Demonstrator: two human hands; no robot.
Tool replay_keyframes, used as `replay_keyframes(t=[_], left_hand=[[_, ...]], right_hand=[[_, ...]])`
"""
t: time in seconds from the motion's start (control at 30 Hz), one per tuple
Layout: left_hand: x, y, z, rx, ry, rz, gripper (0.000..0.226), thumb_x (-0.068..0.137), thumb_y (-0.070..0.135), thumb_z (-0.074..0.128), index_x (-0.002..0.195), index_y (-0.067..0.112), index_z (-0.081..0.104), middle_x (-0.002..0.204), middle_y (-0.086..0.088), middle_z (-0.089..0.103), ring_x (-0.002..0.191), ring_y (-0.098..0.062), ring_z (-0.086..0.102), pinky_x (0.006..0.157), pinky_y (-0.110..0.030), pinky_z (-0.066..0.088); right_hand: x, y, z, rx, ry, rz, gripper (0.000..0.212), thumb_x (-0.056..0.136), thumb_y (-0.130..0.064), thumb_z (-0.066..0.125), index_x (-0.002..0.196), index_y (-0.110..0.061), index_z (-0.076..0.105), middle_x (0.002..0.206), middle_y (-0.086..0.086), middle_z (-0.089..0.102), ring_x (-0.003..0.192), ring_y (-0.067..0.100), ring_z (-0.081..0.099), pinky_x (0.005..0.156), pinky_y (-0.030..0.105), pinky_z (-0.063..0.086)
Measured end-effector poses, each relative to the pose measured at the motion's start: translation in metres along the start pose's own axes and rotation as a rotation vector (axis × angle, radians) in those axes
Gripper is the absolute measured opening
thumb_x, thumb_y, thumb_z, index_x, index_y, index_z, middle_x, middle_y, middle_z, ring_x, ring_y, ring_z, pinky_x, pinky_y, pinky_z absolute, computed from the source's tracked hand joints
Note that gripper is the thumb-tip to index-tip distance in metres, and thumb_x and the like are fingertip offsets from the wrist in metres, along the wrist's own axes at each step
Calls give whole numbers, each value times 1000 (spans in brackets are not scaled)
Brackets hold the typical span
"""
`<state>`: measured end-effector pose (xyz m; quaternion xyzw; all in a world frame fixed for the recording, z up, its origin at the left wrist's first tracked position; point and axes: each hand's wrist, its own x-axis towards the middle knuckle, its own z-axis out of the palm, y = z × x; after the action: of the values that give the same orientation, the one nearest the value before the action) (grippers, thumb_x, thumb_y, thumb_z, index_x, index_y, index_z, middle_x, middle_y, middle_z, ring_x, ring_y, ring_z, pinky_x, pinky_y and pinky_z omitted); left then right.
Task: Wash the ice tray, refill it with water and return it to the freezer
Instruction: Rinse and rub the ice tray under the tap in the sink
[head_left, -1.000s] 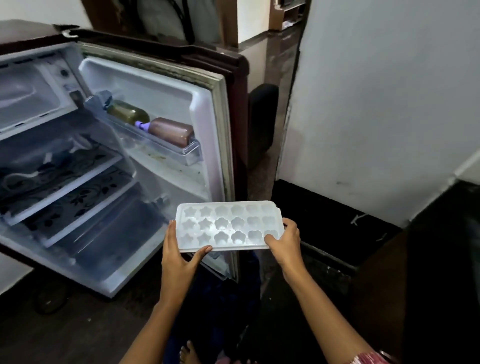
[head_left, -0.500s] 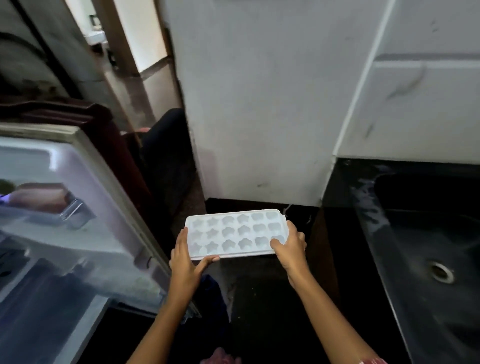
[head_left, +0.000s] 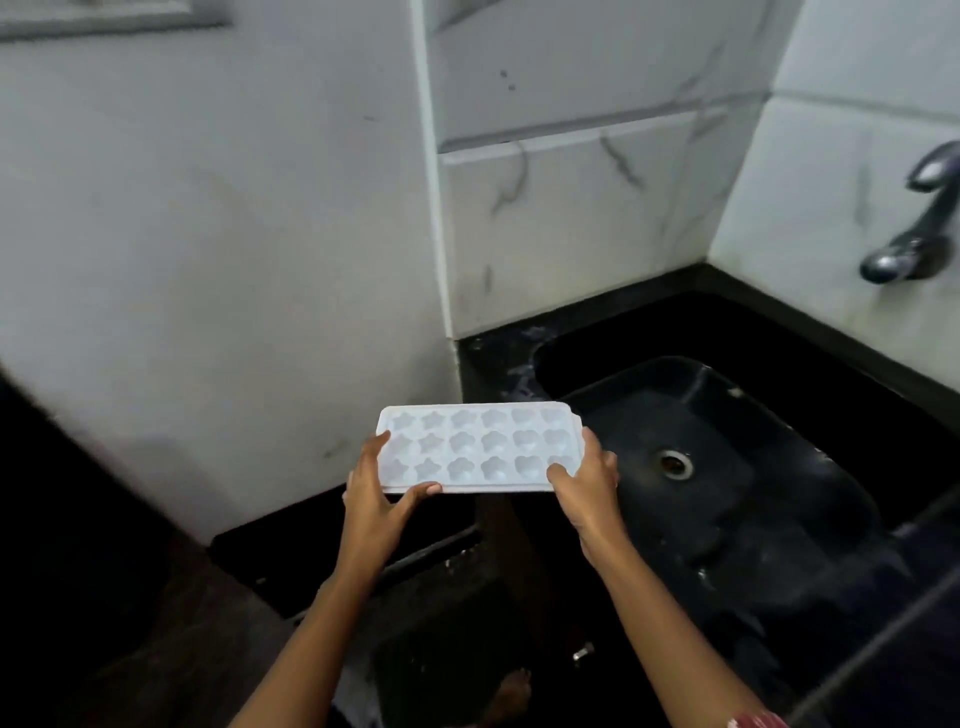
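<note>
A white ice tray (head_left: 475, 449) with star and flower shaped cups is held level in front of me, just left of the black sink (head_left: 737, 467). My left hand (head_left: 376, 499) grips its near left corner, thumb on the front edge. My right hand (head_left: 587, 480) grips the right end, thumb on top. The cups look empty. A dark tap (head_left: 914, 228) juts from the tiled wall at the far right, above the sink. The freezer is out of view.
The sink has a round drain (head_left: 675, 462) in its basin and sits in a black counter (head_left: 498, 353). A white wall corner (head_left: 436, 218) rises right behind the tray. A dark low ledge (head_left: 332, 551) lies below my left hand. My foot (head_left: 511, 691) shows on the floor.
The view has swung right from the open fridge to the sink. The tray, still held in both hands, now sits beside the sink basin; the fridge has left the view.
</note>
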<state>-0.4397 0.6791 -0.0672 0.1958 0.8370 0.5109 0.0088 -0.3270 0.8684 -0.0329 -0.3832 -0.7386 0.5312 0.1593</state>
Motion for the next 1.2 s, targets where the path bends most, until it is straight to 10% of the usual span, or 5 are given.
replay_keyframes(t=[0.33, 0.8, 0.93, 1.2], left_hand=[[124, 50, 116, -161, -307, 182, 79, 61, 44, 78, 129, 25, 44, 147, 0, 38, 134, -21, 37, 110, -47, 33], [188, 124, 273, -390, -633, 341, 80, 63, 18, 86, 131, 27, 44, 139, 13, 39, 127, -5, 38, 98, -13, 30], [194, 143, 307, -414, -642, 278, 93, 63, 19, 86, 141, 18, 36, 138, 9, 36, 122, -3, 37, 96, -19, 32], [174, 163, 347, -873, -786, -152, 63, 84, 13, 66, 137, 21, 34, 130, -5, 55, 113, -17, 59, 85, -28, 53]], right_hand=[[78, 5, -68, 107, 344, 103, 54, 88, -11, 50, 139, -20, 34, 126, 7, 33, 113, 20, 40, 88, 27, 35], [125, 37, -155, 236, 762, 210, 55, 91, -13, 53, 142, -13, 32, 137, 13, 34, 123, 27, 43, 105, 35, 36], [137, 41, -176, 277, 851, 217, 52, 90, -6, 51, 140, -12, 36, 135, 14, 37, 123, 30, 44, 105, 48, 38], [156, 46, -203, 236, 947, 210, 50, 94, -4, 41, 143, -11, 31, 136, 14, 33, 118, 23, 43, 98, 25, 33]])
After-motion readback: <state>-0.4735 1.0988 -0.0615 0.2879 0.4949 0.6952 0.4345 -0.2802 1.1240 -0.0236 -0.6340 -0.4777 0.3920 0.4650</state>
